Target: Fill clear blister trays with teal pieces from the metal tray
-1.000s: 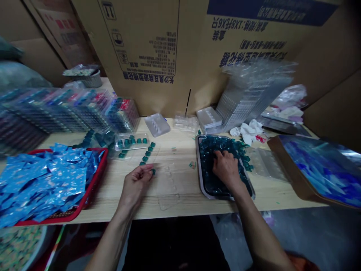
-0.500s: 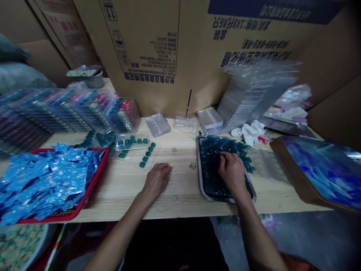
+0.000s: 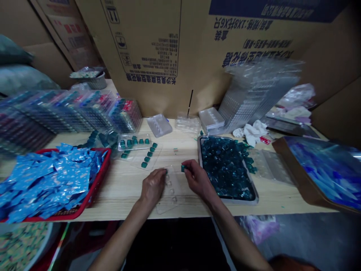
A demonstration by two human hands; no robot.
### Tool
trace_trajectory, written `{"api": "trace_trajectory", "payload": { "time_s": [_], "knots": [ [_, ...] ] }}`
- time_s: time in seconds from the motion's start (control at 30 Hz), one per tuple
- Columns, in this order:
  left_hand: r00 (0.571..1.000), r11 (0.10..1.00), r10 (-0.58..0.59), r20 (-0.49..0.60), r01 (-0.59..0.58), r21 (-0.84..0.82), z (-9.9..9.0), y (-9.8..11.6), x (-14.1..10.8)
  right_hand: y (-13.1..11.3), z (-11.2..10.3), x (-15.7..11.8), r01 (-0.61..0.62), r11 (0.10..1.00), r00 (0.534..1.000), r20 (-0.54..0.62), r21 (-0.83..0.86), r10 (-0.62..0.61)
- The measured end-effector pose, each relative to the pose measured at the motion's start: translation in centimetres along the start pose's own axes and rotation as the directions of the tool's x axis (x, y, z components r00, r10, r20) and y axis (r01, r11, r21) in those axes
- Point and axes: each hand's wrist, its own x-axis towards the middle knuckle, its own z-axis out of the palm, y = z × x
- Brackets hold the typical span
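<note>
A clear plastic blister tray (image 3: pixel 176 184) with a row of small hollows lies on the table in front of me. My left hand (image 3: pixel 153 186) is at its far left edge, fingers pinched on a small teal cube (image 3: pixel 166 171) that is mostly hidden. To the right of the tray, my right hand (image 3: pixel 199 180) pinches another glossy teal cube (image 3: pixel 183 168) between thumb and fingers, just above the table. Beside that hand stands a metal-rimmed tray (image 3: pixel 200 154) heaped with loose teal cubes (image 3: pixel 222 162).
At left, a red basket (image 3: pixel 105 165) holds blue packets (image 3: pixel 50 180). Behind my left hand are clear trays (image 3: pixel 134 142) with teal cubes. Stacked clear trays (image 3: pixel 248 98) rise at the back right, near a cardboard box (image 3: pixel 293 171) of blue packaging. A large carton (image 3: pixel 158 45) blocks the back.
My right hand has come out of the heap of teal cubes and moved left with one cube. My left hand has shifted slightly left and down, showing more of the blister tray.
</note>
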Motion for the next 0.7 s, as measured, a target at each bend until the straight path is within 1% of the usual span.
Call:
{"api": "trace_trajectory", "payload": {
  "time_s": [0.07,0.1,0.13,0.17,0.2,0.23,0.27,0.33,0.37,0.4,0.43,0.47,0.5,0.53,0.57,0.6,0.63,0.7],
  "knots": [
    [0.993,0.984,-0.122,-0.001,0.121,-0.132,-0.8,1.5,0.6,0.1,1.1,-0.1,-0.002,0.997,1.000,0.016,0.083,0.001],
    [0.978,0.950,-0.206,0.027,0.207,-0.235,-1.1,2.4,0.9,-0.1,1.6,-0.2,0.011,0.996,1.000,0.015,0.093,-0.012],
    [0.953,0.885,-0.290,0.089,0.303,-0.355,-1.3,3.4,1.2,-0.4,2.1,-0.4,0.028,0.996,1.000,0.010,0.081,-0.029],
    [0.917,0.788,-0.359,0.177,0.399,-0.470,-1.4,4.2,1.4,-0.7,2.5,-0.7,0.048,0.998,0.999,0.011,0.048,-0.049],
    [0.873,0.671,-0.407,0.268,0.485,-0.560,-1.4,5.0,1.6,-1.2,2.7,-0.9,0.071,0.997,0.997,0.021,0.002,-0.071],
    [0.830,0.555,-0.443,0.339,0.551,-0.623,-1.3,5.5,1.6,-1.6,2.9,-1.1,0.100,0.994,0.994,0.044,-0.051,-0.098],
    [0.791,0.453,-0.478,0.382,0.594,-0.665,-1.2,5.8,1.7,-1.9,2.8,-1.1,0.133,0.985,0.989,0.077,-0.106,-0.125],
    [0.719,0.306,-0.568,0.400,0.636,-0.708,-1.1,5.6,1.6,-2.2,1.9,-0.8,0.171,0.953,0.981,0.137,-0.252,-0.140],
    [0.680,0.254,-0.610,0.406,0.654,-0.713,-1.2,5.2,1.6,-2.1,0.9,-0.4,0.150,0.923,0.984,0.140,-0.353,-0.107],
    [0.645,0.215,-0.640,0.418,0.673,-0.708,-1.4,4.8,1.6,-1.8,-0.3,0.0,0.093,0.876,0.993,0.108,-0.473,-0.047],
    [0.620,0.194,-0.656,0.430,0.690,-0.698,-1.7,4.2,1.7,-1.5,-1.7,0.3,0.003,0.803,0.999,0.042,-0.595,0.027],
    [0.608,0.191,-0.663,0.437,0.702,-0.686,-2.2,3.8,1.7,-1.0,-3.2,0.7,-0.101,0.704,0.994,-0.044,-0.703,0.099],
    [0.612,0.210,-0.659,0.438,0.708,-0.674,-2.7,3.3,1.7,-0.5,-4.7,1.0,-0.194,0.594,0.980,-0.125,-0.781,0.157],
    [0.629,0.249,-0.649,0.428,0.707,-0.662,-3.2,3.0,1.6,0.0,-6.1,1.3,-0.253,0.498,0.965,-0.176,-0.830,0.196],
    [0.657,0.307,-0.634,0.407,0.697,-0.647,-3.7,2.7,1.5,0.6,-7.2,1.5,-0.277,0.430,0.954,-0.192,-0.859,0.230],
    [0.695,0.382,-0.613,0.377,0.678,-0.628,-4.1,2.5,1.4,1.1,-8.0,1.6,-0.272,0.397,0.950,-0.178,-0.877,0.256],
    [0.737,0.469,-0.585,0.340,0.649,-0.599,-4.4,2.4,1.3,1.5,-8.5,1.6,-0.252,0.393,0.950,-0.149,-0.884,0.276],
    [0.826,0.658,-0.504,0.255,0.557,-0.506,-4.6,2.2,0.9,2.2,-8.8,1.5,-0.203,0.423,0.955,-0.082,-0.883,0.287]
  ]
}}
